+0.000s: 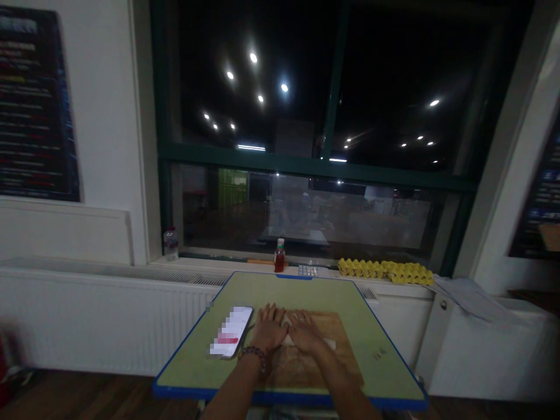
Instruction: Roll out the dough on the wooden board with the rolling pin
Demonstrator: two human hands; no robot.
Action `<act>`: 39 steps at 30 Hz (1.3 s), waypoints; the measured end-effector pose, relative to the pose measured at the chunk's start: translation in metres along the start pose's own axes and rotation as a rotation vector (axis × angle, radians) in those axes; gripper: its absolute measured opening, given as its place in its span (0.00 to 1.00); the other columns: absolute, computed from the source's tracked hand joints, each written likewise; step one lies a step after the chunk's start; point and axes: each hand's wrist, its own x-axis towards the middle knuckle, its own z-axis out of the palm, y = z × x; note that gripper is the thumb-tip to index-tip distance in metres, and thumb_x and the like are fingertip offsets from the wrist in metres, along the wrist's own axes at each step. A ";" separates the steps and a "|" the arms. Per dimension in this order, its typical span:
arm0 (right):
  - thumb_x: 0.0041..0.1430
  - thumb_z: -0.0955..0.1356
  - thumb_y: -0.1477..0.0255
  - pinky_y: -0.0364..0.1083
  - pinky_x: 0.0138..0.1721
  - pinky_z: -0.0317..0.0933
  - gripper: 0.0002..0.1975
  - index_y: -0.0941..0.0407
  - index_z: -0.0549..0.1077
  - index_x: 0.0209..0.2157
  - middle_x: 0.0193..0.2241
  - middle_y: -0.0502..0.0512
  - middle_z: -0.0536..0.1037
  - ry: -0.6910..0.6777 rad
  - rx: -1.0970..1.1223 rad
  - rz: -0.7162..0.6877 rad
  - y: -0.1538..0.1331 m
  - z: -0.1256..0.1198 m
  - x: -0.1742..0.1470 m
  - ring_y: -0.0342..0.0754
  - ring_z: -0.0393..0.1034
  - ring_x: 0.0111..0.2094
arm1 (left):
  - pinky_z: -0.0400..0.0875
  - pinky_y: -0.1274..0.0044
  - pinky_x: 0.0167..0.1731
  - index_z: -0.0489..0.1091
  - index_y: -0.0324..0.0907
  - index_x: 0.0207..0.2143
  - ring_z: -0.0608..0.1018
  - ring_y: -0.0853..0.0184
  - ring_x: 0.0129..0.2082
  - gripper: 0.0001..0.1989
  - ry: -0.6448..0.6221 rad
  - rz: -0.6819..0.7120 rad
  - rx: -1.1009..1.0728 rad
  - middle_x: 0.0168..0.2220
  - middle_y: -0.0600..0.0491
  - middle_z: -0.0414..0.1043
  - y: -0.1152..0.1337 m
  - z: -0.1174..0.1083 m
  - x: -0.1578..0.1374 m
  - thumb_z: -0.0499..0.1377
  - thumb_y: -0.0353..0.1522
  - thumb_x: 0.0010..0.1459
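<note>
My left hand [270, 328], with a beaded bracelet [258, 351] at its wrist, lies flat with fingers spread at the left side of a wooden board [345, 344]. Beside it, my right hand [303, 332] is also flat, its fingers stretched forward and the two thumbs close together. From under the right hand a pale, flat strip [329, 343] sticks out over the board; its kind is not clear, and the hands cover most of it. A faint pale dusting marks the wood nearer to me. A phone [234, 331] with a lit screen lies left of my left hand.
The board rests on a pale green table [380, 373] with a blue edge. On the sill behind stand a small red-brown bottle [279, 256], a clear bottle [171, 244] and yellow egg trays [385, 270]. White radiators [109, 321] line the wall below the dark window.
</note>
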 end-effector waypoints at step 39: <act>0.69 0.45 0.59 0.57 0.65 0.29 0.31 0.56 0.55 0.66 0.67 0.60 0.52 0.022 0.013 0.275 0.010 -0.012 0.043 0.53 0.34 0.69 | 0.61 0.64 0.54 0.67 0.36 0.54 0.64 0.52 0.58 0.28 0.142 -0.163 -0.126 0.58 0.40 0.65 0.000 -0.004 0.040 0.46 0.43 0.60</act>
